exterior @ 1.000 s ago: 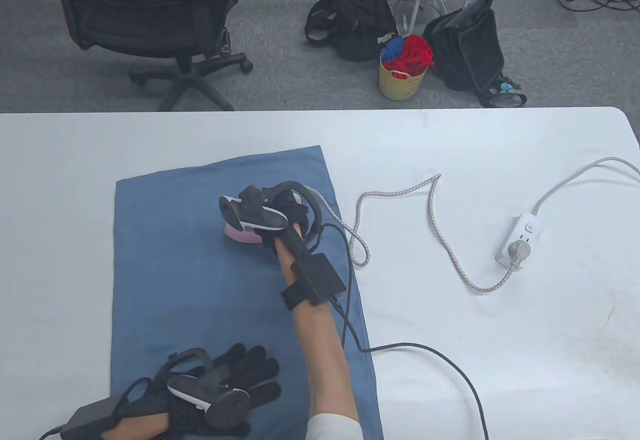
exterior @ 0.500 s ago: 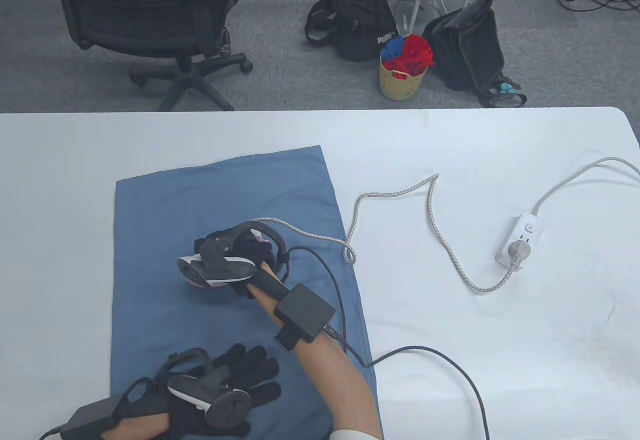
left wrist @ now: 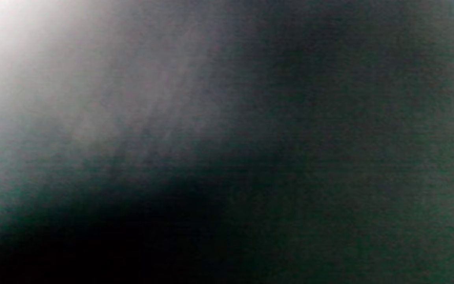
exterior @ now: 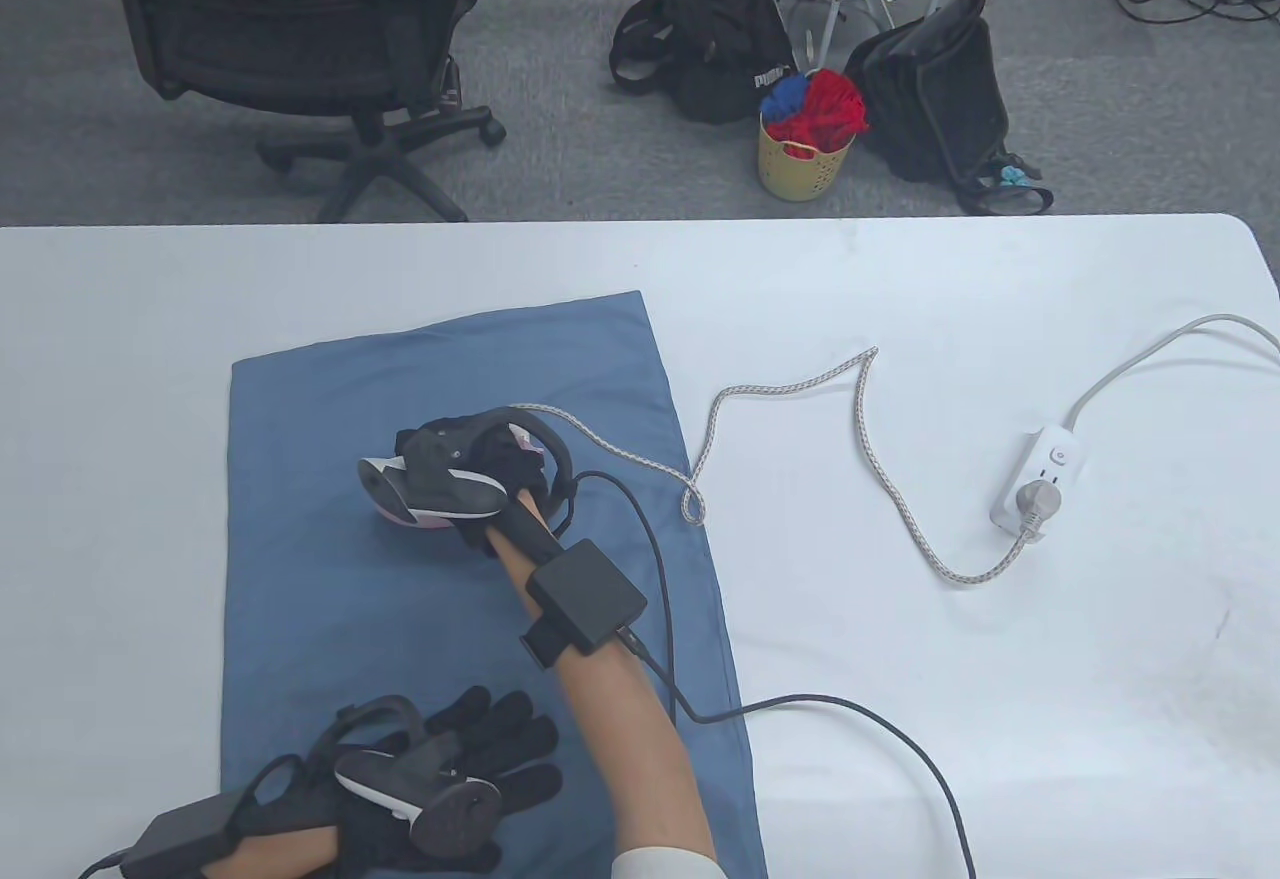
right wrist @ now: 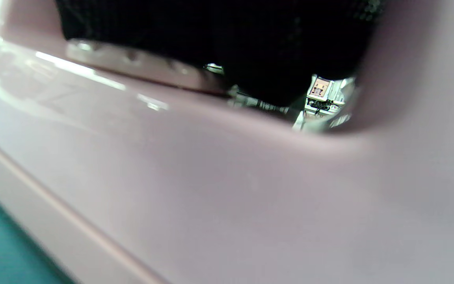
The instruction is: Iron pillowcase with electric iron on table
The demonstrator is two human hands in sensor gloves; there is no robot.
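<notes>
Iron [exterior: 420,517] on pillowcase [exterior: 330,619] (mid-table)

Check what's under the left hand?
The left hand rests flat on the blue pillowcase, near its front edge. Anything under the palm is covered; the left wrist view shows only dark blur.

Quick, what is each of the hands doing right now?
Left hand: open, fingers spread, resting flat on the blue pillowcase.
Right hand: closed, gripping the pink iron on the pillowcase.
</notes>
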